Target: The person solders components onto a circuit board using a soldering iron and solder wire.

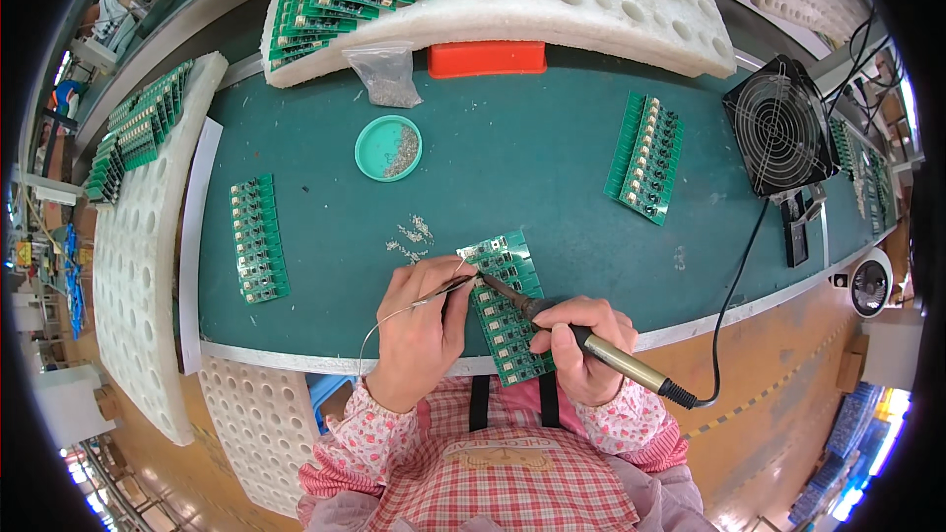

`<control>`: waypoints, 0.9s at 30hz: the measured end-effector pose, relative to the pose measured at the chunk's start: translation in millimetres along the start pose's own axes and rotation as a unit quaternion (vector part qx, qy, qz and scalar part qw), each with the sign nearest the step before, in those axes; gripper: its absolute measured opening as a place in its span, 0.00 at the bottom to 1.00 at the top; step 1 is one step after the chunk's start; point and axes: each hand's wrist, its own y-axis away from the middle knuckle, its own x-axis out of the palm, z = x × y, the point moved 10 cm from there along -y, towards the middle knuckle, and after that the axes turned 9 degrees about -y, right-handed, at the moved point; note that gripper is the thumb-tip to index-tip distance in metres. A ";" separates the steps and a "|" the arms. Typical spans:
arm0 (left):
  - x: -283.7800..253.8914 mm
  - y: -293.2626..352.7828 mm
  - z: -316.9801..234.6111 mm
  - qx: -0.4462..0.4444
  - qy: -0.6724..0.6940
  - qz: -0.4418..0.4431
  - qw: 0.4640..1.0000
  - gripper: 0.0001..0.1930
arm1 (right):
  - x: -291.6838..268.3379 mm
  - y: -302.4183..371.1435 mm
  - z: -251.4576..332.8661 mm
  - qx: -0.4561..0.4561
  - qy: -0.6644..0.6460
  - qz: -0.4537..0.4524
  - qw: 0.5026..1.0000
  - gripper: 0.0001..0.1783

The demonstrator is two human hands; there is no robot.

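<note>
A green circuit board strip [506,307] lies on the green mat near the table's front edge. My right hand [581,345] grips a soldering iron [591,345] like a pen, its tip touching the board's upper left corner. My left hand [422,330] pinches a thin solder wire [414,303] and feeds its end to the same spot, where it meets the iron's tip. The wire loops back toward my left wrist.
Another board strip [258,238] lies at the left, one more [645,158] at the right. A round green dish [388,148], a small plastic bag [386,77], an orange box [487,58] and a black fan [778,126] stand behind. White foam trays [148,266] hold several boards.
</note>
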 end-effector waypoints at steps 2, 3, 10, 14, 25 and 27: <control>-0.1 -0.2 0.1 0.000 -0.001 -0.001 1.000 0.13 | 0.4 -0.8 0.0 -0.007 0.000 0.003 1.000 0.05; -0.2 -0.3 -0.3 0.000 -0.001 0.001 1.000 0.13 | 1.5 -1.0 2.5 -0.026 0.008 0.012 1.000 0.05; -0.4 -0.8 -1.7 0.007 -0.002 0.002 1.000 0.12 | 5.7 -1.4 8.1 -0.075 0.019 0.044 0.996 0.06; -0.1 -0.3 -2.2 0.008 -0.003 0.001 1.000 0.12 | 6.1 -1.1 8.8 -0.078 0.019 0.043 0.996 0.06; -0.3 -1.6 -1.4 0.008 -0.005 0.000 1.000 0.13 | 12.8 -10.1 18.4 -0.077 0.063 0.080 0.992 0.10; -0.5 -1.7 -1.0 0.005 -0.004 -0.001 1.000 0.12 | 9.7 -9.6 16.9 -0.083 0.053 0.068 0.993 0.10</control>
